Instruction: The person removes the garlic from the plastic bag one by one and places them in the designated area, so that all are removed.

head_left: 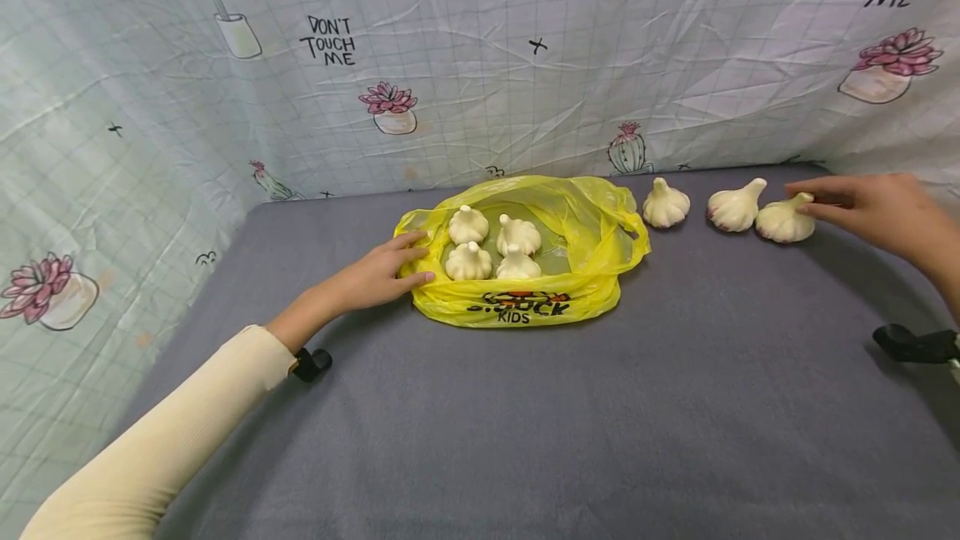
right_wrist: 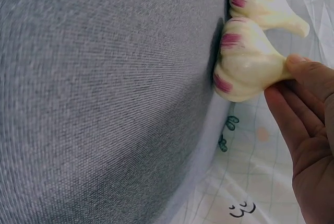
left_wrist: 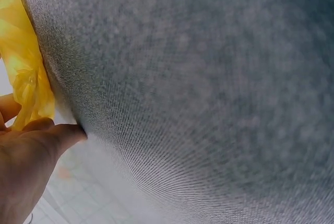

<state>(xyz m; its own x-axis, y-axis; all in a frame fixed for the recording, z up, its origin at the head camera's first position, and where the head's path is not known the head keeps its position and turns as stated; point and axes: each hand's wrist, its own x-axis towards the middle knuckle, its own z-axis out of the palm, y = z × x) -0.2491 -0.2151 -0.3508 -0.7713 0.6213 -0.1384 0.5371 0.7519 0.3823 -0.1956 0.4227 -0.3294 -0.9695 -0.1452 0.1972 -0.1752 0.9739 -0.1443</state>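
Note:
My right hand pinches the stem of a garlic bulb between thumb and fingers at the far right. In the right wrist view this garlic bulb shows purple patches and sits right at the grey surface. A second garlic bulb is close beside it, and a third garlic bulb stands farther left. My left hand rests with spread fingers on the left rim of a yellow plastic bag. Several garlic bulbs lie inside the open bag, stems up.
The bag stands on a grey cloth-covered table, near its back edge. Behind and to the left hangs a pale curtain printed with potted plants. Dark wrist-strap pieces show by both wrists.

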